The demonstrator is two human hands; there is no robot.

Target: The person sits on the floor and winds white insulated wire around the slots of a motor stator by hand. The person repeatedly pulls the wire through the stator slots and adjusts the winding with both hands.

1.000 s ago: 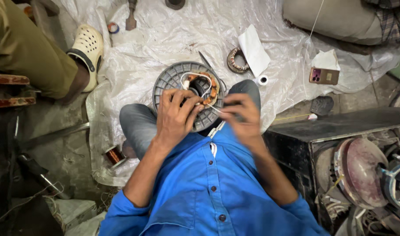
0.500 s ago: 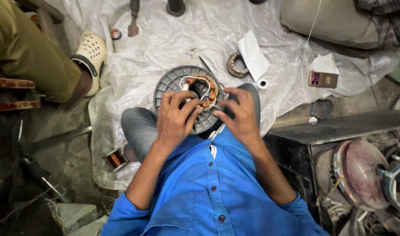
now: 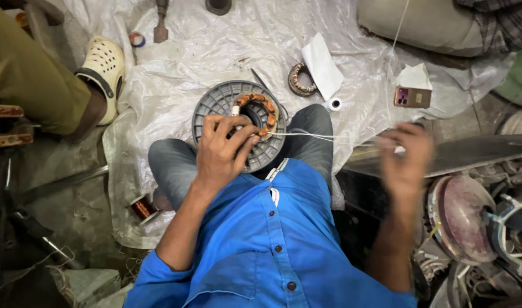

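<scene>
Copper-wound stator (image 3: 260, 109) sits in the middle of a grey ribbed round housing (image 3: 215, 105), which rests on the person's lap between the knees, above the white plastic sheet (image 3: 215, 45) spread on the floor. Left hand (image 3: 222, 153) lies on the near side of the housing with its fingers curled and pinched on the stator's winding, holding it. A pale thread (image 3: 324, 136) runs from the stator off to the right, taut and nearly level, to the right hand (image 3: 406, 159), which is raised well to the right and blurred; its fingers look closed on the thread's end, though the blur hides the grip. On the sheet farther off lie a second wound ring (image 3: 300, 80), a folded white paper (image 3: 322, 65) touching it, and a small white spool (image 3: 333, 104) just beside the right knee. A phone (image 3: 412, 97) lies far right. A small copper wire reel (image 3: 142, 206) lies near left. Another person's foot in a cream clog (image 3: 104, 68) rests at the sheet's left edge
</scene>
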